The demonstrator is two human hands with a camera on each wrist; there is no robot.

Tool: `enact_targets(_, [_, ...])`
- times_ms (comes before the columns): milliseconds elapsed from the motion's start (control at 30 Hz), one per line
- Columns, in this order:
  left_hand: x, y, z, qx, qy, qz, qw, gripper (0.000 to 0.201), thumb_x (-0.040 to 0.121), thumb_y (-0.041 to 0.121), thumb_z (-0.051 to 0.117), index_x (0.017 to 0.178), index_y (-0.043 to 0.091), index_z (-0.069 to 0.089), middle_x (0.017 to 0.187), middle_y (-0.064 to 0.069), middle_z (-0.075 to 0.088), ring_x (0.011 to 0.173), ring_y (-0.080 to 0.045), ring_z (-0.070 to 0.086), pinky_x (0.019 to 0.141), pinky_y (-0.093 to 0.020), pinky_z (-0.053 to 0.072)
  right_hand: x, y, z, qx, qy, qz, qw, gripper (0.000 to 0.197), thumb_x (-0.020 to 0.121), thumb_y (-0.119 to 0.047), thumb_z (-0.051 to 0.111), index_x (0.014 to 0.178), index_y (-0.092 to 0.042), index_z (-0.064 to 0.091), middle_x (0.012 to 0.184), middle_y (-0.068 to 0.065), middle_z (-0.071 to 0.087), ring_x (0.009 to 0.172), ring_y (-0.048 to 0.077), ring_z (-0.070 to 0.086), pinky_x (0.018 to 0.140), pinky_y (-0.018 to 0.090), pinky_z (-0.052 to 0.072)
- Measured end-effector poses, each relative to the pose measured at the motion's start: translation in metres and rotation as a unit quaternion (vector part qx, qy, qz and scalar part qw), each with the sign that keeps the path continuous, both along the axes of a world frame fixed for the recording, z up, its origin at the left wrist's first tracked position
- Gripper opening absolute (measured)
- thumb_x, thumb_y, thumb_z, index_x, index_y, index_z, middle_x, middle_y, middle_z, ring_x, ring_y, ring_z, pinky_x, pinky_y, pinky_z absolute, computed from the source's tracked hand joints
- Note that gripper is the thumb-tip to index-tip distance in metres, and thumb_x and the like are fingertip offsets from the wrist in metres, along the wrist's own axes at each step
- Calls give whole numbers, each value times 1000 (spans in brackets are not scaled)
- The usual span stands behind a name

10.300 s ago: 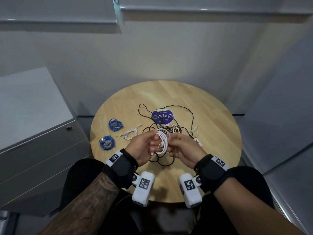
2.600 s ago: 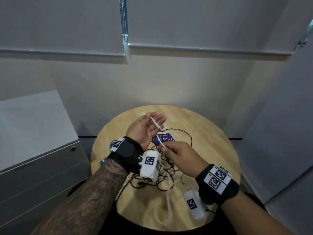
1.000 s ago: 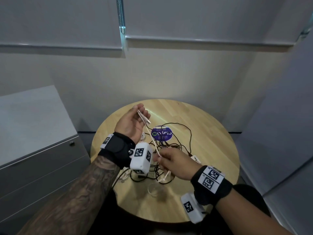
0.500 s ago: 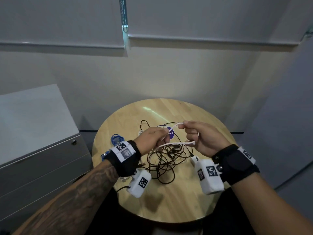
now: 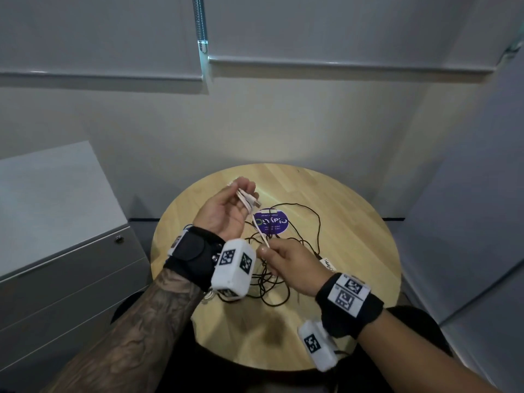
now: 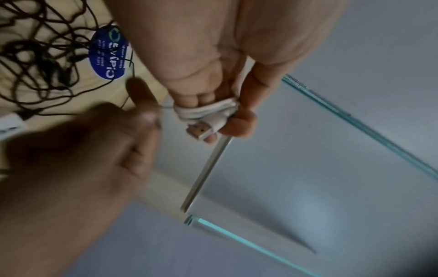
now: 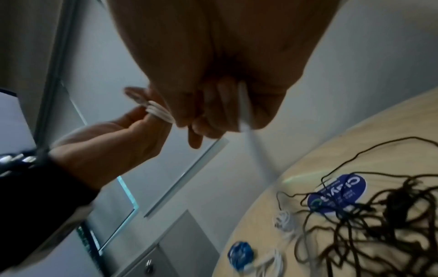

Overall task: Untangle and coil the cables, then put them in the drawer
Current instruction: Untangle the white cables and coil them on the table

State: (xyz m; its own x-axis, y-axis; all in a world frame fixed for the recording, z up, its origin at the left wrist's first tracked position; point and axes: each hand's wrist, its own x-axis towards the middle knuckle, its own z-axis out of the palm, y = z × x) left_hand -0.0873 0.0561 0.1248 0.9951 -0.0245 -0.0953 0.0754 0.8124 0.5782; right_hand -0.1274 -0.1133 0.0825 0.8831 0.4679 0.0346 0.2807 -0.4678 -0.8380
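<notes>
My left hand is raised palm up over the round wooden table. Its fingers hold a white cable wound round them in several loops. The cable's USB plug sticks out by the fingertips. My right hand is lower and nearer to me and pinches the free length of that cable, which runs taut between the hands. Under both hands a tangled black cable is spread on the table.
A purple round sticker lies among the black loops. A coiled blue cable and a white cable lie near the table's left edge. A grey drawer cabinet with a lock stands to the left, its drawers closed.
Half a second ago the hands were level, with the white cable stretched sideways between them. Now my left hand is turned palm up and my right has swung down below it.
</notes>
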Motion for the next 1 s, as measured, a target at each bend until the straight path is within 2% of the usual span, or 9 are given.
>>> enact_targets(133, [1, -1, -13, 203, -43, 63, 976, 15, 97, 0, 47, 98, -2, 62, 87, -14, 72, 85, -26, 72, 68, -32, 59, -4, 3, 14, 28, -22, -2, 999, 19, 103, -28, 52, 96, -18, 67, 76, -5, 62, 67, 11, 54, 66, 31, 43])
enact_targets(233, [-2, -5, -24, 415, -97, 77, 901, 19, 95, -2, 51, 89, 3, 68, 84, -15, 71, 72, -18, 71, 61, -28, 54, 0, -3, 22, -43, -79, -7, 996, 25, 101, -29, 52, 120, -19, 64, 107, -3, 71, 96, 12, 65, 86, 35, 52])
enact_targets(300, [-3, -4, -28, 515, -112, -11, 850, 28, 99, 6, 47, 80, 9, 67, 70, -8, 68, 61, -14, 66, 65, -33, 52, 1, -10, 31, -5, -91, -31, 995, 25, 100, -23, 54, 123, -24, 62, 104, -7, 73, 91, 7, 68, 80, 28, 53])
enact_targets(367, [-9, -6, -30, 518, -98, -169, 832, 40, 104, 26, 40, 80, 9, 67, 65, -9, 65, 59, -20, 63, 66, -34, 51, 9, -18, 39, 81, -59, -43, 994, 19, 97, -14, 59, 113, -22, 63, 76, -10, 73, 67, 10, 67, 65, 28, 51])
enact_targets(433, [-15, -11, -28, 465, -89, -272, 838, 47, 99, 42, 40, 82, 6, 65, 60, -8, 56, 52, -22, 54, 61, -30, 45, 19, -27, 43, 113, -70, -70, 989, 12, 94, -11, 65, 104, -18, 64, 58, -12, 62, 54, 5, 53, 61, 25, 42])
enact_targets(567, [-24, -8, -9, 262, -49, -329, 906, 37, 97, 37, 44, 75, 10, 56, 55, 2, 33, 46, -13, 34, 61, -31, 42, 28, -33, 34, 188, -23, -93, 977, 7, 96, -16, 65, 95, -11, 70, 60, -8, 55, 52, 4, 44, 53, 18, 37])
enact_targets(767, [-13, 15, 1, -44, -2, -138, 989, 25, 96, 21, 39, 86, 6, 57, 64, 4, 40, 53, -11, 42, 72, -30, 50, 16, -25, 2, 139, 85, -69, 984, 28, 104, -23, 52, 98, -8, 74, 61, -1, 47, 49, 10, 36, 45, 20, 33])
enact_targets(900, [-3, 23, -5, -78, 22, -3, 997, 22, 96, 7, 37, 102, -3, 56, 74, -4, 54, 64, -15, 58, 93, -35, 47, 8, -25, -9, 52, 50, -44, 996, 25, 102, -29, 54, 99, -19, 77, 56, -10, 44, 51, 8, 38, 52, 23, 35])
enact_targets(1000, [5, 20, -21, 58, 2, 75, 995, 22, 101, 4, 38, 99, -3, 59, 85, -12, 62, 73, -21, 68, 83, -34, 54, 1, -19, -6, -21, -25, 9, 999, 25, 101, -35, 56, 92, -21, 74, 58, -5, 49, 55, 5, 41, 56, 29, 39])
